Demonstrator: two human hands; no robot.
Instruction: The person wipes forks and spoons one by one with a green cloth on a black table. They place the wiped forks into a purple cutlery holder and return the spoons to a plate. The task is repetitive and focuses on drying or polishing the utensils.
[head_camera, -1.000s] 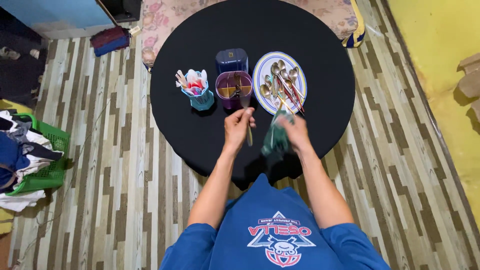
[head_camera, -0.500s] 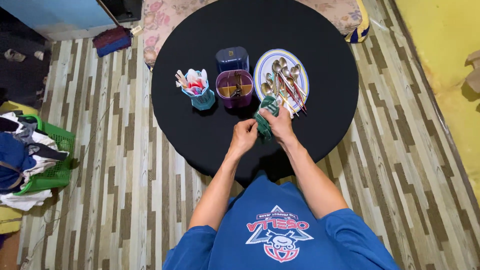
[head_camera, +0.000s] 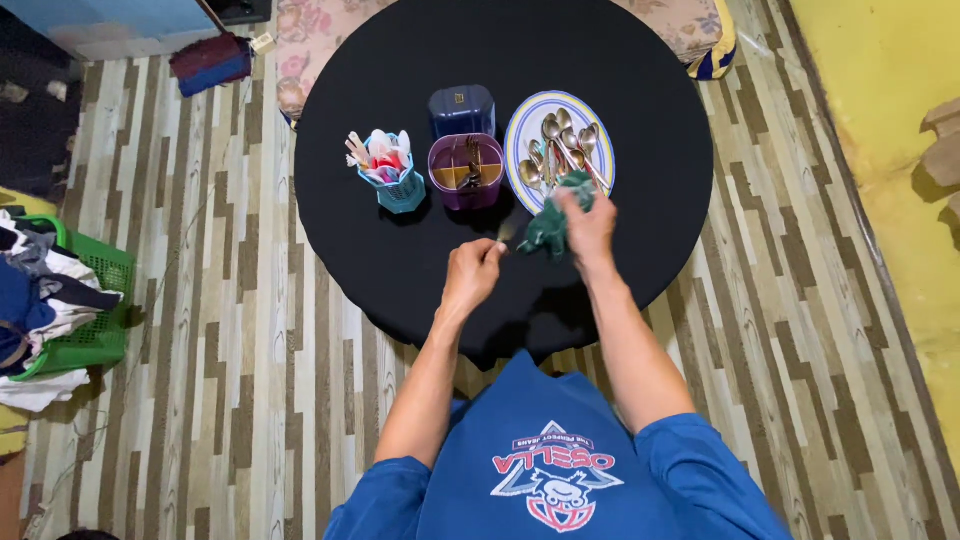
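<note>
Looking down from head height onto a round black table (head_camera: 400, 250) set on a striped wood-pattern floor (head_camera: 200, 350). Seen at the bottom edge: a blue shirt (head_camera: 540, 470) with a printed emblem, two bare forearms reaching forward.

Left hand (head_camera: 470, 275) closed narrowly around the handle end of a small piece of cutlery (head_camera: 505, 233), gold-toned, its far end running into a dark green cloth (head_camera: 550, 225). Right hand (head_camera: 588, 222) clamped over that cloth, bunching it around the utensil; cannot tell whether spoon or fork, since the head is wrapped. Both hands just in front of a white plate (head_camera: 522, 128) with a blue and yellow rim, loaded with more metal spoons (head_camera: 560, 145).

Left of the plate: a purple divided holder (head_camera: 466, 180) with a few utensils inside, a dark blue lidded box (head_camera: 462, 108) touching it from behind, and a teal cup (head_camera: 400, 190) full of pale plastic cutlery.

Compared with half a second ago: hands drawn apart, left pulled back toward the body, right and cloth shifted outward toward the plate's near edge, more of the handle showing between them. Containers and plate unmoved.

Off the table: a green laundry basket (head_camera: 90, 300) with clothes at far left, a floral cushion (head_camera: 320, 40) behind the table.
</note>
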